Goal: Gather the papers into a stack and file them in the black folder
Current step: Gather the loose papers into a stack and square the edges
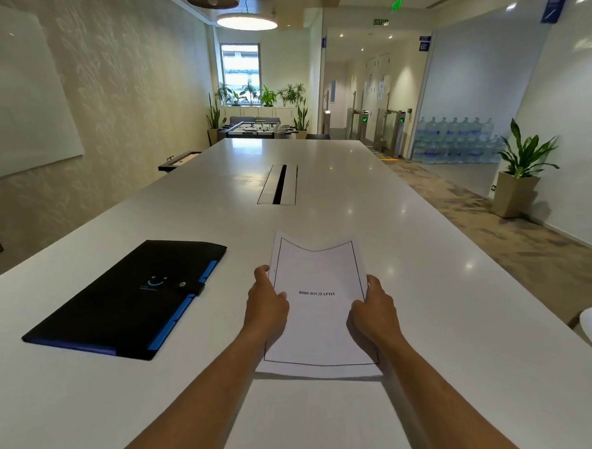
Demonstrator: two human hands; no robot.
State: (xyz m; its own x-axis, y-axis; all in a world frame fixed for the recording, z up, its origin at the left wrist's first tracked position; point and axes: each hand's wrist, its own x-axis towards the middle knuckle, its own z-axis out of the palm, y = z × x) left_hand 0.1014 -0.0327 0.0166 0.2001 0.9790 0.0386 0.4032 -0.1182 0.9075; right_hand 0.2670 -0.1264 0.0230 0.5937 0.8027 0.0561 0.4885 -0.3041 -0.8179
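While both hands, left hand and right hand, are pinching the papers between curled fingers, squaring edges helps; the closed black folder is lying left of the fingers.

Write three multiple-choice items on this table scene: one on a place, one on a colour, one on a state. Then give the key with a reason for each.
1. Where does the black folder lie relative to the papers?
A. To their left
B. To their right
C. Under them

2. What colour are the folder's tabs?
A. Red
B. Blue
C. Yellow

3. What state is the folder in?
A. Open flat
B. Standing upright
C. Closed, strap snapped

Key:
1 A, the folder lies on the table left of the papers, apart from them.
2 B, blue tabs show along its edge.
3 C, its flap is down while the left hand and right hand grip the papers' sides.
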